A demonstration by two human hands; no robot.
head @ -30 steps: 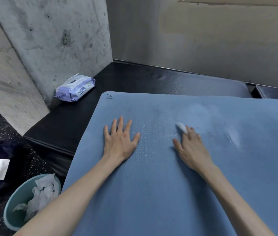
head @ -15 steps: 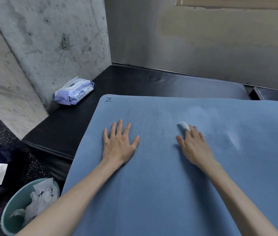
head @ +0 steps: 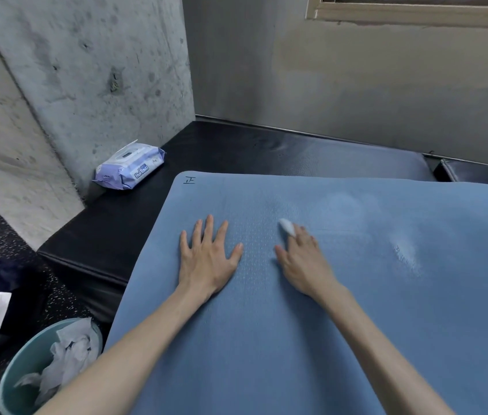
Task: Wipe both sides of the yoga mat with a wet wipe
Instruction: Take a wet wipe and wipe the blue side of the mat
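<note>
Blue yoga mat (head: 341, 310) spread flat over a black padded bench (head: 236, 148), with the left hand (head: 207, 259) laid palm-down on it, fingers straight and fanned apart. The right hand (head: 305, 259) presses a small white wet wipe (head: 286, 226) onto the mat under its extended fingertips. A wipe pack (head: 130, 169) lies on the bench by the concrete pillar (head: 87, 70); a teal bin (head: 27, 372) of used wipes stands on the floor.

Your right hand (head: 305, 262) slid the wet wipe (head: 286, 226) leftward across the yoga mat (head: 311, 339), closing toward your left hand (head: 207, 259); your view tilted up slightly, showing more wall.
</note>
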